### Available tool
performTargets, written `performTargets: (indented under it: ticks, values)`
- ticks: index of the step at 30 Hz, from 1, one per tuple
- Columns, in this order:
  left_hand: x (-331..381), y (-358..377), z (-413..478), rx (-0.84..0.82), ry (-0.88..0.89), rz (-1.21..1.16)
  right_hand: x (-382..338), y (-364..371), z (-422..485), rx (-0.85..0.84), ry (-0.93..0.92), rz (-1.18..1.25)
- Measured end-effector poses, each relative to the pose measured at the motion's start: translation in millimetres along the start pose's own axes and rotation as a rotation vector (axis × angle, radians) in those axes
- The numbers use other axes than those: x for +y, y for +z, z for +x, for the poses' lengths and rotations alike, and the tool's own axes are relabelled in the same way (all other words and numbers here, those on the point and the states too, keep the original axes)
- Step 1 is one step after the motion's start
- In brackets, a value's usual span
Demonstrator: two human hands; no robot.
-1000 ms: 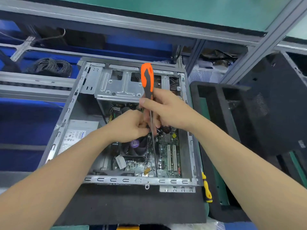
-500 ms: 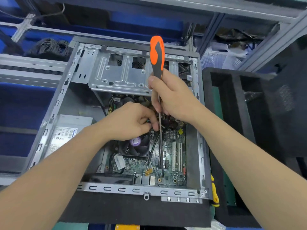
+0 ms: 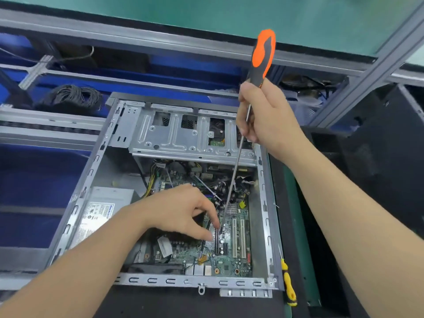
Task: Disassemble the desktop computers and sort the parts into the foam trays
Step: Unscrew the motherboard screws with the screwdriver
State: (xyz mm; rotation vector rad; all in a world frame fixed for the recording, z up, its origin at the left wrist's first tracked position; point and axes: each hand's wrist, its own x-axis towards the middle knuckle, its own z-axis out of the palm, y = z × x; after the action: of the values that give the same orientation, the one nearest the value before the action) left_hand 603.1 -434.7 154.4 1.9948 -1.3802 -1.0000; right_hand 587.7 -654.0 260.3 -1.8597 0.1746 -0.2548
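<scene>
At the centre of my head-camera view, an open computer case (image 3: 160,281) lies on its side on a black foam mat (image 3: 183,304) on the table. Inside it, the green motherboard (image 3: 231,260) sits toward 5 o'clock, a grey power supply (image 3: 101,210) toward 9 o'clock, and a metal drive cage (image 3: 179,134) toward 12 o'clock.

My right hand (image 3: 268,120) is raised at 1 o'clock from the case's middle. Its grip is wrapped around the lower end of the handle of an orange-handled screwdriver (image 3: 263,51). The long shaft slants down toward 7 o'clock, and its tip reaches the board beside the black slots.

My left hand (image 3: 179,212) comes in from 8 o'clock and hovers low over the board. Its index finger and thumb point down right next to the screwdriver tip, a narrow gap between them. I cannot tell whether that grip holds anything small.

A yellow screwdriver (image 3: 288,283) lies just outside the case's right wall at 4 o'clock. A black foam tray (image 3: 376,157) stands at 3 o'clock. A coil of dark cable (image 3: 71,97) rests on a shelf at 10 o'clock.
</scene>
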Motion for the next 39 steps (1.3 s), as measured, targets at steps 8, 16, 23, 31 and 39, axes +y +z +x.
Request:
performTargets:
  ticks: [8, 16, 23, 31, 39]
  values:
    - [5.3, 1.9, -0.1, 0.116, -0.034, -0.073, -22.5, -19.8, 2.0, 0.106, -0.047, 0.099]
    - [1.0, 1.8, 2.1, 0.076, -0.061, 0.008, -23.2, -23.1, -5.9, 0.173, -0.046, 0.081]
    - [1.3, -7.0, 4.1, 0.069, -0.114, -0.886, 11.8, -10.0, -31.1, -0.034, 0.008, -0.091]
    - [18.2, 5.5, 29.2, 0.13, -0.183, -1.013, 56.8, 15.7, -60.1, -0.19, -0.035, -0.224]
    - [22.1, 13.9, 33.6, 0.249, -0.047, -0.516, 68.6, 14.1, -68.2, -0.132, -0.027, -0.222]
